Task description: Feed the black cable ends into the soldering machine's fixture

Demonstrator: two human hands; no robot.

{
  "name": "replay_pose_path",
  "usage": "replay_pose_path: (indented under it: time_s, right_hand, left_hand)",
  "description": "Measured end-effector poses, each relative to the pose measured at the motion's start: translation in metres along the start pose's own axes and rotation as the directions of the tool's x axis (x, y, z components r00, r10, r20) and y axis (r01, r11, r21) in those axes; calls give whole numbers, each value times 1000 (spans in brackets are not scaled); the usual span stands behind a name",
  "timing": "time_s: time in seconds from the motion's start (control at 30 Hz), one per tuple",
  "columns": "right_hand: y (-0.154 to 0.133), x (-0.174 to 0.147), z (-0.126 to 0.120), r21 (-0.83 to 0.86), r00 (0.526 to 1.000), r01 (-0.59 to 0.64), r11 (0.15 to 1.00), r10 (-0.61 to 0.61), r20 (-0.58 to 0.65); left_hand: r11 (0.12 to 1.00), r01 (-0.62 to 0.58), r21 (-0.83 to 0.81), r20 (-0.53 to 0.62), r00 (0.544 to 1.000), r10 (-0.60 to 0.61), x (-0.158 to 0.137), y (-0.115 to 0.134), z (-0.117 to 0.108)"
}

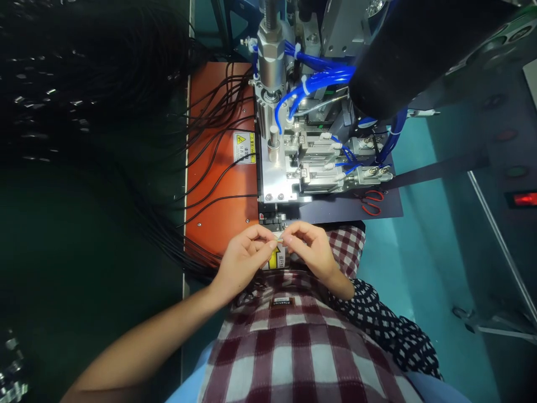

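Observation:
My left hand [251, 252] is closed in a pinch, thumb against forefinger, at the front end of the machine. Facing it, my right hand [309, 246] also pinches, with its fingertips almost touching the left ones. Between them show thin wires [279, 240], pale and very small; their exact ends are hard to make out. Just behind the fingertips is the machine's black front fixture [274, 223]. Beneath the hands lies a yellow and white label [277, 258], partly covered.
Black cables [213, 190] run across the orange plate [205, 235] into the metal machine [274, 179]. More cables hang in a dark bundle on the left. Blue air hoses [319, 81] cross above. Red-handled scissors [372, 202] lie on the dark plate at right.

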State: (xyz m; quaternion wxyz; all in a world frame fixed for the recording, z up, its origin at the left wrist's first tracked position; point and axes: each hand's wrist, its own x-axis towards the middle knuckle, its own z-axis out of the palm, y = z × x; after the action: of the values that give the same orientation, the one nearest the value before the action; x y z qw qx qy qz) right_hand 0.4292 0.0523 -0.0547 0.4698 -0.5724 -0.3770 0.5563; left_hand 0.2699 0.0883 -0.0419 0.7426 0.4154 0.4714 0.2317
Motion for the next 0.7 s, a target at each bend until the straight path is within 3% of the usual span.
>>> replay_pose_path:
  time_s: [0.27,0.43,0.6,0.7]
  right_hand:
    - [-4,6,-12,-23,990,-41,999,44,136]
    - [-4,8,-15,-86,986,1,996,14,166]
    - [-7,7,-15,-197,974,184,963,-152,169]
    - [-10,5,-18,-360,918,386,849,-318,235]
  left_hand:
    - [1000,-2,24,-7,1000,2,-1,3,0]
    - [1000,-13,29,9,1000,13,0,4,0]
    - [999,-16,27,21,1000,16,-1,5,1]
    - [999,-13,31,26,1000,12,-1,8,0]
